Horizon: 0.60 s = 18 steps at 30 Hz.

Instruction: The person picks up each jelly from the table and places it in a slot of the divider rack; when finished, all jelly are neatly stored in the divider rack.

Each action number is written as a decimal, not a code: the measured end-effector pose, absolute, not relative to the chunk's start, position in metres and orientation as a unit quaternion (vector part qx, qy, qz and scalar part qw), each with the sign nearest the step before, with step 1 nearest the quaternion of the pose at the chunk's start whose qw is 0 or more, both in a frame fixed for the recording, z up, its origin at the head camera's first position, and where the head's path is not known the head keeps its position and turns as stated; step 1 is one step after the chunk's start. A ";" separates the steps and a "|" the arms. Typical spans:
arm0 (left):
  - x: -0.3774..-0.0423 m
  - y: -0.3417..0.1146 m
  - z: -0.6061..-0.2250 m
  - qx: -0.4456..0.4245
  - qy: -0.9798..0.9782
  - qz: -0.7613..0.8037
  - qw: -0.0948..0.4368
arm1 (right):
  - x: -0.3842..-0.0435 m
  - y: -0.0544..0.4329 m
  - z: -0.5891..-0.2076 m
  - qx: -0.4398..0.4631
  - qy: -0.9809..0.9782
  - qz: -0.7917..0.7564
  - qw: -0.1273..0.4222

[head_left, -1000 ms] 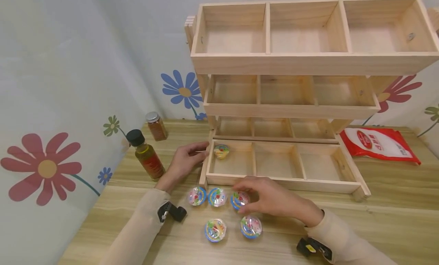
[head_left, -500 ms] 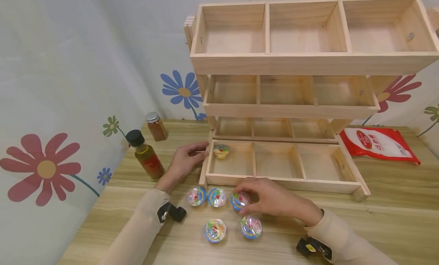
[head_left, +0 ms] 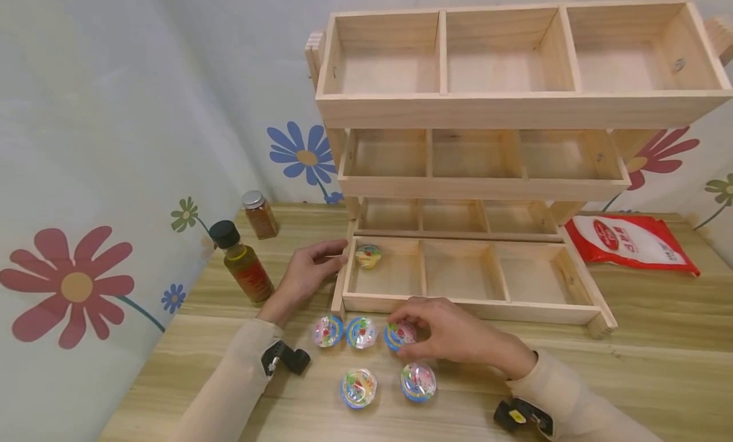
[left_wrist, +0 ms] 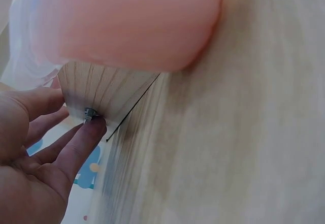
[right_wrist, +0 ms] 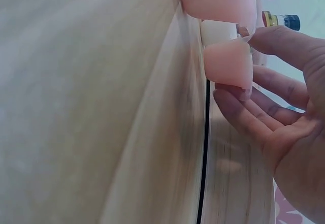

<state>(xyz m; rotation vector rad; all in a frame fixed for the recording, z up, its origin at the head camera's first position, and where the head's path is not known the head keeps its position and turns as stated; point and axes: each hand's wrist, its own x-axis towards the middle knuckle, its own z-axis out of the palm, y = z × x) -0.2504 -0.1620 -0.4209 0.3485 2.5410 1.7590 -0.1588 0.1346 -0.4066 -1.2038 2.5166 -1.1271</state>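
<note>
My right hand pinches the rim of a jelly cup with a blue-edged printed lid, on the table before the wooden rack. In the right wrist view, thumb and fingers lie around this pink cup. My left hand rests at the left end of the rack's lowest tray. In the left wrist view, a fingertip touches a metal bolt on that wooden end. Two cups, one pink-lidded, stand left of the held one, and two nearer me. A yellow jelly cup sits in the tray's left compartment.
The rack rises in several tiers, each split into three compartments. Left of it stand an oil bottle with a black cap and a spice jar. A red and white bag lies to its right. A flowered curtain hangs behind.
The head view has tilted up slightly, so everything sits a little lower. Both hands and the jelly cups keep their places.
</note>
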 end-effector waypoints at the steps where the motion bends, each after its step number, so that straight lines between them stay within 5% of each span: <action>1: -0.250 -0.162 -0.421 0.112 0.817 0.566 0.016 | -0.159 0.135 -0.406 -0.397 0.835 -0.375 0.065; 18: -0.250 -0.162 -0.421 0.114 0.817 0.565 0.016 | -0.160 0.132 -0.387 -0.380 0.828 -0.409 0.047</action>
